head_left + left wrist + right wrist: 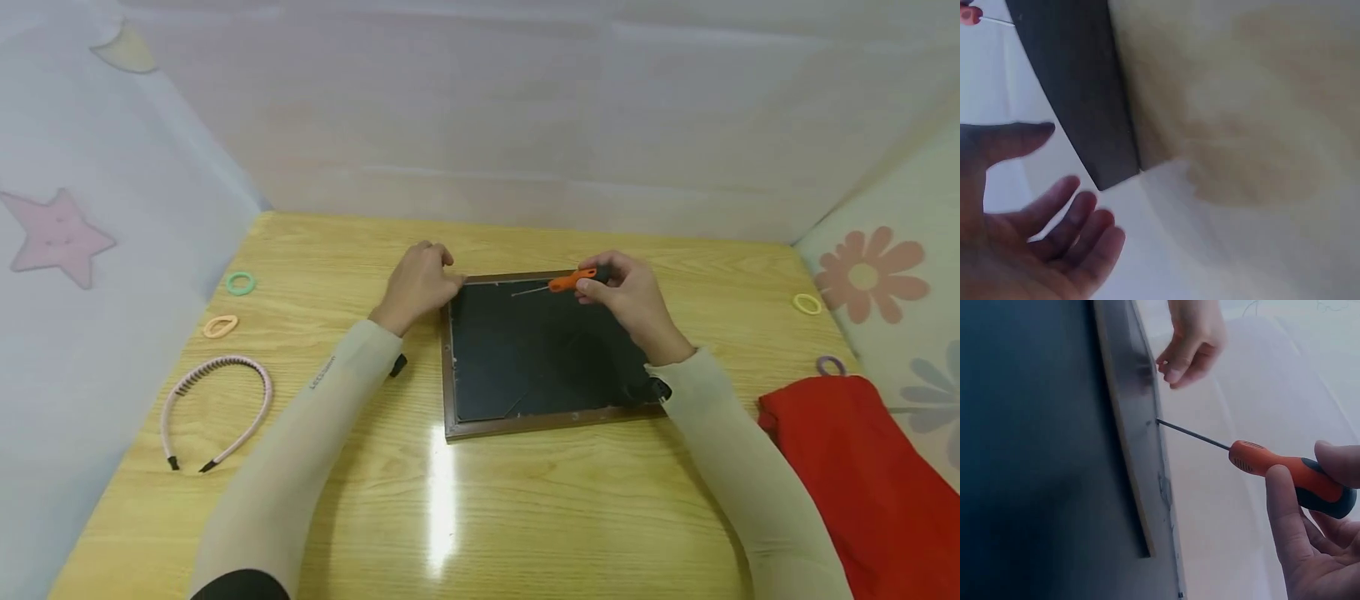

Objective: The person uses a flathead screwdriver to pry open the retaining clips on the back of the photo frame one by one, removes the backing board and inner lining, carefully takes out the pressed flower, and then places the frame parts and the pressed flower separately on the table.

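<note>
A brown picture frame [450, 367] lies face down on the wooden table [570, 517], its dark backing [540, 350] upward. My right hand [626, 293] grips an orange-and-black screwdriver [572, 281] over the frame's far edge. In the right wrist view the screwdriver [1285, 475] points its thin shaft at the frame's inner edge [1141, 425], with the tip touching it. My left hand [420, 283] hovers by the frame's far-left corner. Its fingers [1079, 215] are relaxed and hold nothing. Whether it touches the frame corner [1094, 125] I cannot tell.
Left of the frame lie a green hair tie [241, 283], a peach hair tie [220, 326] and a pink headband [217, 400]. To the right are a yellow hair tie [807, 303], a purple one [830, 365] and a red cloth [855, 467]. Pale fabric walls enclose the table.
</note>
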The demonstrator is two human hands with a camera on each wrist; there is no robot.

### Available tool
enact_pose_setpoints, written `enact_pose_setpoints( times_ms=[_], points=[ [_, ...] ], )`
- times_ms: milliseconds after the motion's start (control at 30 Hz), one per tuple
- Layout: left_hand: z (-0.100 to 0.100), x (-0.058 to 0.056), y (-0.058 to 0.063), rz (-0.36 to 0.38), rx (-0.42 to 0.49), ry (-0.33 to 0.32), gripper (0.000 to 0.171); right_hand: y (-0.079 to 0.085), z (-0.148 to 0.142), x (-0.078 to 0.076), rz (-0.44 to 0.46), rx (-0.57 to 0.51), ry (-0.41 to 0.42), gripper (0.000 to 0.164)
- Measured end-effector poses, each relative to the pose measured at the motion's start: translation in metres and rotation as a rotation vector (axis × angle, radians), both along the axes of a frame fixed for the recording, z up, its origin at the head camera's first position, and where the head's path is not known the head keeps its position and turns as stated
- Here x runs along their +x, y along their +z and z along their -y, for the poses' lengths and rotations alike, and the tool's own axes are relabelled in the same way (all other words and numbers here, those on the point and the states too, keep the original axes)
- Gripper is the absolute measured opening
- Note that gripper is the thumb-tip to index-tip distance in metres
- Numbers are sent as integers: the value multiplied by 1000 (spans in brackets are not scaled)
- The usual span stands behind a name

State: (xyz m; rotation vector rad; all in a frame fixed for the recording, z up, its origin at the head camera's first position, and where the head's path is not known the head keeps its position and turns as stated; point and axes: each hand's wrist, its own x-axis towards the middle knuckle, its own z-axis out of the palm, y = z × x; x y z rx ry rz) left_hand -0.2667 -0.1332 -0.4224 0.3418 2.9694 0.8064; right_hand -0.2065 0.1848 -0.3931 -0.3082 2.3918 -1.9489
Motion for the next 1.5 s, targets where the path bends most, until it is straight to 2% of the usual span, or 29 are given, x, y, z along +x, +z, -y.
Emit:
enact_pose_setpoints(
  times_ms=[67, 167, 300, 467, 733, 867, 1033, 1100, 1167, 1267, 1400, 1500],
  points=[
    [-7, -7, 1, 12, -17, -35, 46, -2, -2, 0, 16, 23, -3, 36],
    [-19, -14, 0, 57, -48, -131, 45, -2, -6, 3, 39, 29, -5, 31],
    [-29, -21, -1, 81, -79, -220, 33, 4, -15, 4, 56, -55, -11, 26],
    [-31, -24, 0, 97, -80, -227, 24, 9, -23, 4, 60, -180, -27, 25],
    [-17, -21, 1, 138, -105, -212, 23, 8, -21, 3, 69, -192, -26, 30],
    [-4, -15, 2, 145, -140, -222, 20, 10, -20, 2, 70, -243, -10, 31],
    [16, 4, 2, 137, -171, -234, 21, 12, -18, 3, 84, -260, 7, 33],
    [24, 15, -1, 148, -151, -229, 21, 13, -17, 4, 75, -242, 7, 34],
    [33, 27, -3, 189, -113, -214, 20, 15, -16, 5, 59, -228, 12, 35],
    [43, 49, -5, 328, -3, -158, 20, 17, -13, 5, 32, -224, 29, 36],
    [47, 81, -9, 553, 201, -63, 24, 20, -9, 5, 17, -216, 47, 34],
    [43, 106, -11, 622, 313, 1, 37, 21, -8, 6, 20, -209, 50, 35]
  ],
)
